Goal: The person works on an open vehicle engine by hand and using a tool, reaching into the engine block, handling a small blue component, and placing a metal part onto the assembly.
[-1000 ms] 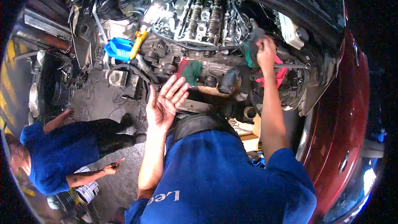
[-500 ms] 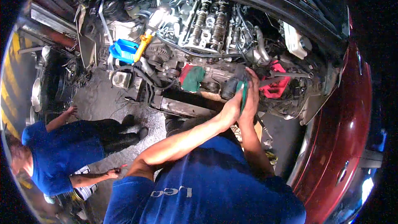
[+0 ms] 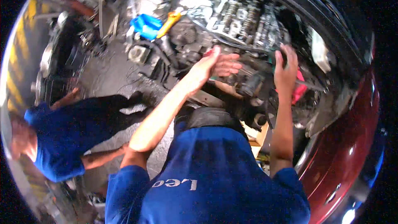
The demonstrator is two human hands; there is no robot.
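Observation:
My left hand [image 3: 217,66] hovers over the front of the opened engine, its fingers stretched out and holding nothing I can see. Behind it, bits of a red and green cloth [image 3: 210,52] peek out, mostly covered by the hand. My right hand [image 3: 286,68] is raised farther right, thumb and fingers apart, near the engine's right side. A dark green patch [image 3: 272,57], perhaps a cloth, shows beside its thumb; motion blur hides its shape. The exposed camshafts [image 3: 251,12] lie beyond both hands. A dark rounded engine part [image 3: 251,84] sits between and nearer to me.
A blue plastic tray [image 3: 146,26] and a yellow-handled work lamp [image 3: 169,24] rest at the engine's left. A bright red tray [image 3: 299,87] lies behind my right forearm. Another person [image 3: 66,137] in blue is at the left. The dark red car body [image 3: 344,145] borders the right.
My hands, pressed together around a green cloth before, have parted: the left moved left, the right moved right and farther away. The view has tilted and shifted. The other person's near arm has moved.

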